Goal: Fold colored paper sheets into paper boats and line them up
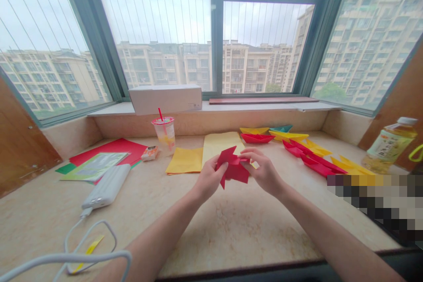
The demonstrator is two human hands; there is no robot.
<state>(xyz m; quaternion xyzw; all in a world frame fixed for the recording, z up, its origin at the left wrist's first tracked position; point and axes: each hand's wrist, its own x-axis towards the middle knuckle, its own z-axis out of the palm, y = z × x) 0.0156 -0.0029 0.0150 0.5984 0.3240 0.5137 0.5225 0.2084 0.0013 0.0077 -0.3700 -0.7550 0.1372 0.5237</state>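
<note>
A piece of folded red paper (pixel 236 171), with pointed flaps sticking out, is held above the stone counter between my two hands. My left hand (pixel 211 175) pinches its left side, thumb on the near face. On the right edge, the fingers of my right hand (pixel 261 168) grip a folded part, partly hiding it. Just behind lie yellow paper sheets (pixel 185 161) and a paler yellow sheet (pixel 218 141). To the right stand several folded paper boats, among them a red boat (pixel 257 138), a yellow boat (pixel 291 135) and a teal boat (pixel 280 128).
On the left are red paper (pixel 109 147), a white power bank (pixel 107 185) with a cable (pixel 66 257), a small orange-and-white packet (pixel 150 153) and a plastic cup (pixel 164 133) with a straw. A drink bottle (pixel 390 145) stands right. A white box (pixel 165 99) rests on the sill.
</note>
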